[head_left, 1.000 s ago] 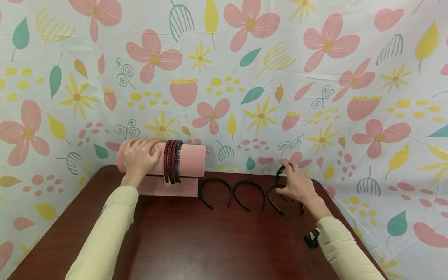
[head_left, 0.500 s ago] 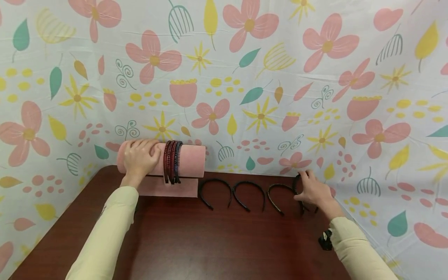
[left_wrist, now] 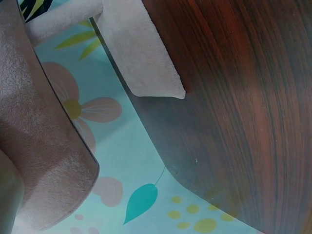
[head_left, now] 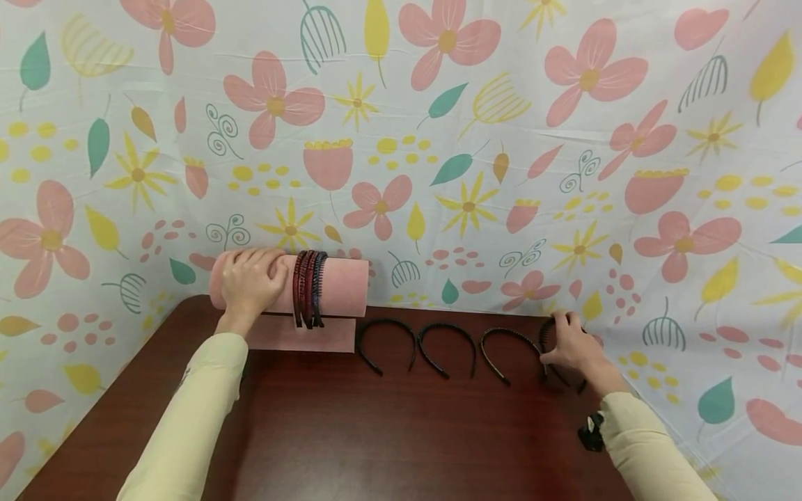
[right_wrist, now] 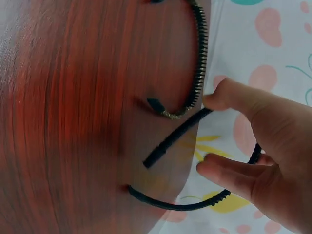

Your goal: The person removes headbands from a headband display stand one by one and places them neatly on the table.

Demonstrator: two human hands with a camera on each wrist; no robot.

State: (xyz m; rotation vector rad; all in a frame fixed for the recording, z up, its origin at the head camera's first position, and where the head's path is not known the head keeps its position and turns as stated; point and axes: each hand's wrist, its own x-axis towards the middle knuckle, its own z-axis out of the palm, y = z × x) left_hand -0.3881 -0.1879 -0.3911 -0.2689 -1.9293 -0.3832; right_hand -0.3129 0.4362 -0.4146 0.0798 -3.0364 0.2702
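My left hand (head_left: 250, 282) grips the left end of a pink plush headband stand (head_left: 341, 287), fingers over the top of its roll. Several red and dark blue toothed headbands (head_left: 307, 289) circle the roll just right of that hand. At the table's far right corner, my right hand (head_left: 575, 351) holds a black headband (right_wrist: 178, 138), thumb on one arm and fingers towards the other. In the right wrist view its two ends point over the table. Beside it lies another black headband (right_wrist: 201, 53) with teeth along its inner edge.
Two more black headbands, one (head_left: 385, 321) by the stand's base and one (head_left: 446, 325) further right, continue the row along the back of the brown table (head_left: 401, 431). A flower-printed cloth (head_left: 401, 139) hangs right behind the table edge.
My right hand has moved right with the black headband, past the third one in the row, and lowered it towards the table corner. The left hand and stand stay put.
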